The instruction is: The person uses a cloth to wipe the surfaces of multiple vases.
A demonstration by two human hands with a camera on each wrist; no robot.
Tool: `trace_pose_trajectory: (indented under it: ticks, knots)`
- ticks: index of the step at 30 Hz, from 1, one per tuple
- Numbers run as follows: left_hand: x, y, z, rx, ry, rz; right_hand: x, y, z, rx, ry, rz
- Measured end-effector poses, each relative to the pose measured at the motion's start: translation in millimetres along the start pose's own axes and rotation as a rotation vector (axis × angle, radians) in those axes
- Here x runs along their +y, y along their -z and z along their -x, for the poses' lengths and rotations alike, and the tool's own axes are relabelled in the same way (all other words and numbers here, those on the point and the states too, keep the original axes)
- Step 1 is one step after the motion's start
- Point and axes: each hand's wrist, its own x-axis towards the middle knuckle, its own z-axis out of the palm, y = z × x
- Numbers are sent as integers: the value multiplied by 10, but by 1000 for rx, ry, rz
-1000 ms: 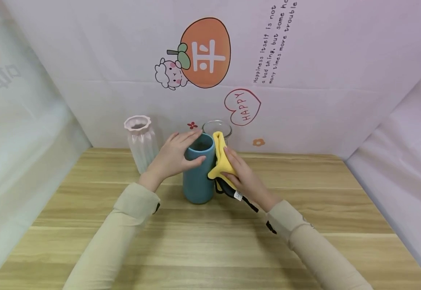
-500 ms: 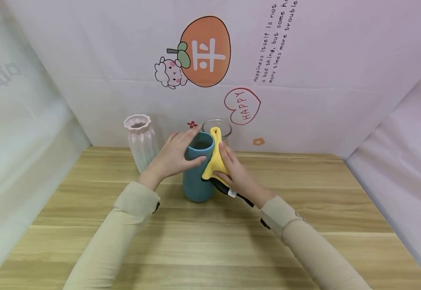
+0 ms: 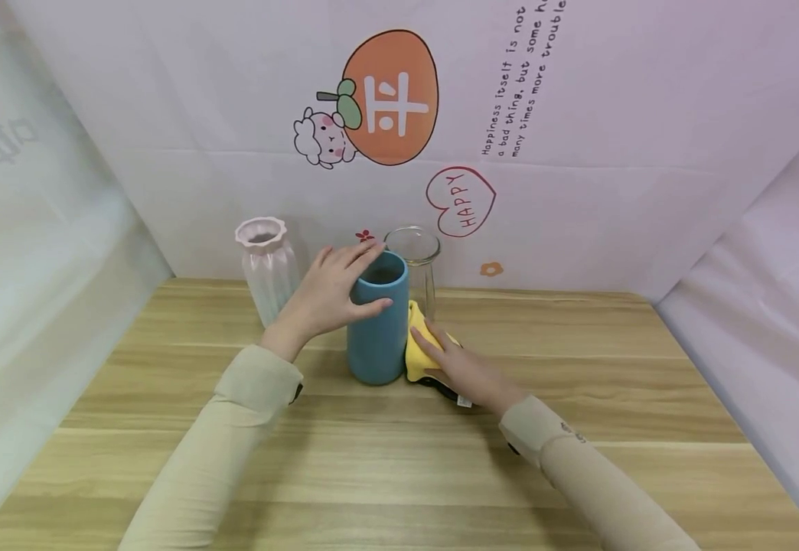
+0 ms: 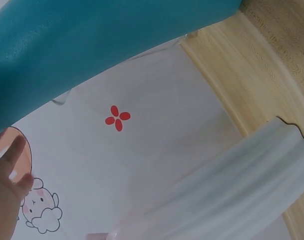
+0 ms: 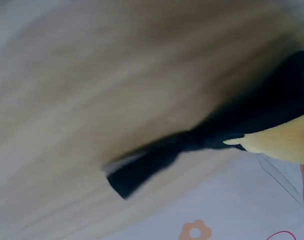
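A tall blue vase (image 3: 376,348) stands upright on the table, and it fills the top of the left wrist view. My left hand (image 3: 327,297) holds it near the rim, thumb across the front and fingers over the far edge. In my right hand (image 3: 467,373) is a folded yellow cloth (image 3: 419,358) with a dark underside and a small white tag. The cloth lies against the lower right side of the vase, close to the tabletop. Its dark part (image 5: 271,102) and a narrow dark end (image 5: 142,172) show blurred in the right wrist view.
Behind the blue vase is a clear glass vase (image 3: 430,287), partly hidden. To the left stands a pleated pink-and-white vase (image 3: 270,277). The wooden table (image 3: 386,467) meets a printed white cloth backdrop (image 3: 578,229) at the back and sides.
The right hand has brought the yellow cloth down the blue vase's right side, from near the rim to near the base. The left hand and the vase have barely moved.
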Motion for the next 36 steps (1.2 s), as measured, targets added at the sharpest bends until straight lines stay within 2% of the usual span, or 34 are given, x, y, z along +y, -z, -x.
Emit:
trace_pose_trajectory:
  ticks: [4,7,10,15,20,23,28,34,36]
  knots:
    - [19,-8,28,89,-20,-70,26,-15,13,1,-6,-28]
    - [28,-24,49,141,-40,-82,37,1,-4,60,11,-57]
    - [29,-40,59,172,-57,-52,29,59,-44,149,18,-105]
    - [6,-44,52,184,-80,26,-41,244,-153,333,50,-157]
    - [-19,-34,35,143,-84,92,-122,421,-258,446,93,-153]
    - [-22,-32,25,118,-88,118,-182,505,-311,443,85,-180]
    - [-28,-45,21,101,-99,127,-271,546,-362,341,31,-210]
    - [-38,-60,17,90,-90,141,-201,369,-321,377,99,-111]
    - [-37,-60,18,82,-84,149,-159,302,-277,364,104,-81]
